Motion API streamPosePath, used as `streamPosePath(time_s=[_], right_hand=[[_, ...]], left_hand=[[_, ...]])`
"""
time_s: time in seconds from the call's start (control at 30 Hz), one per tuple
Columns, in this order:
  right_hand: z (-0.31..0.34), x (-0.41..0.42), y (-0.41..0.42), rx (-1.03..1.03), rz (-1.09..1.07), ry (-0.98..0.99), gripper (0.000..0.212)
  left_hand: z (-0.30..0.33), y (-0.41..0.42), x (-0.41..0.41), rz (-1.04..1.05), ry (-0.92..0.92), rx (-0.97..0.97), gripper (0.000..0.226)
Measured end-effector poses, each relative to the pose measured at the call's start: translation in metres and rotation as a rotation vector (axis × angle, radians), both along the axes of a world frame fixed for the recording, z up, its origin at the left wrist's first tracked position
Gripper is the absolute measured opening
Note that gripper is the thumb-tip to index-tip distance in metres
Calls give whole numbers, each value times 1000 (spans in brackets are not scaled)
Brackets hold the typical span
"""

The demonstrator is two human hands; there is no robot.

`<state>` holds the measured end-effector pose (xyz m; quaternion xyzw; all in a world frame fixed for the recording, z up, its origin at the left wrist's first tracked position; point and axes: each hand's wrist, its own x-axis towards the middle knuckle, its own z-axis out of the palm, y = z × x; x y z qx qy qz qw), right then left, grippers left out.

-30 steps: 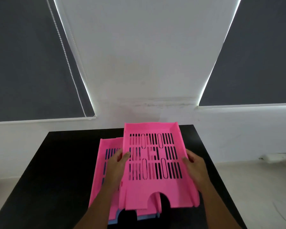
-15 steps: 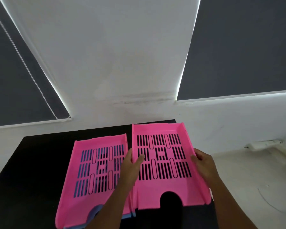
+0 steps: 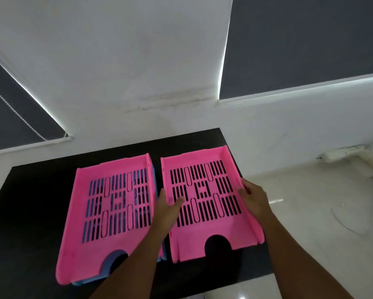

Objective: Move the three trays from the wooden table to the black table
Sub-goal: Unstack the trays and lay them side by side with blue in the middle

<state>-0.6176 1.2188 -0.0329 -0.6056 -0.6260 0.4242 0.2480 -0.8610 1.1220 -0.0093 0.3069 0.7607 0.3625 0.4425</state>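
Observation:
Two pink slotted trays lie side by side on the black table [image 3: 30, 223]. The right pink tray [image 3: 205, 203] is held at both long sides: my left hand [image 3: 167, 209] grips its left wall with the thumb inside, my right hand [image 3: 253, 196] grips its right wall. It sits at the table's right edge. The left pink tray [image 3: 108, 212] rests on top of a blue tray [image 3: 114, 262], which shows through the slots, along the right side and at the front notch.
A white wall and two dark roller blinds [image 3: 306, 39] stand behind the table. A pale tiled floor [image 3: 321, 212] lies to the right, with a white trunking strip [image 3: 345, 152] along the wall's base and a thin wire on the floor.
The held pink tray has moved right, off the stack, and now lies beside the other pink tray with a gap between them. Both hands kept their grip on it.

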Motion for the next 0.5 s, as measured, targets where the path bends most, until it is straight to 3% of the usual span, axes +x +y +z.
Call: streamPosePath(time_s=[0.5], right_hand=[[-33,-1,9,-2,19,-115,27]], left_hand=[[-11,12,-2,-35,-3,-107,90]])
